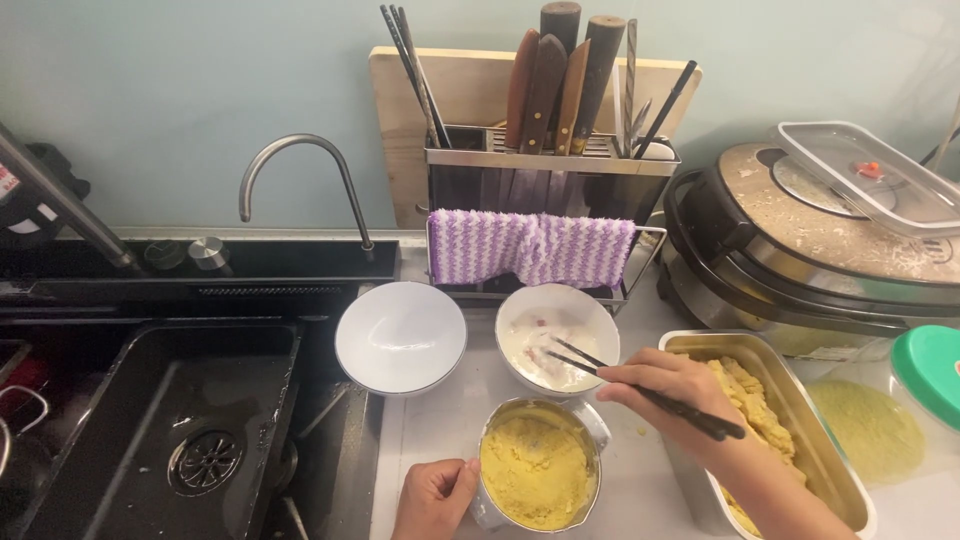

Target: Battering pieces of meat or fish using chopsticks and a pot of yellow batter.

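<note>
Left hand (pixel 432 497) cups left wall of metal pot (pixel 540 470), fingers curled on it. Pot holds soft yellow mash, likely heavy; hold by rim. Right of pot, right hand (pixel 655 385) pinches black chopsticks (pixel 640 390), tips in white bowl (pixel 557 338) behind pot, probably slippery.

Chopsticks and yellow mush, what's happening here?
A person stands at a kitchen counter beside a black sink. The left hand steadies a metal cup full of yellow mash. The right hand holds dark chopsticks, their tips in a white bowl with creamy white stuff inside. An empty white bowl sits next to it, and a metal tray with more yellow mash lies under the right arm.
</note>
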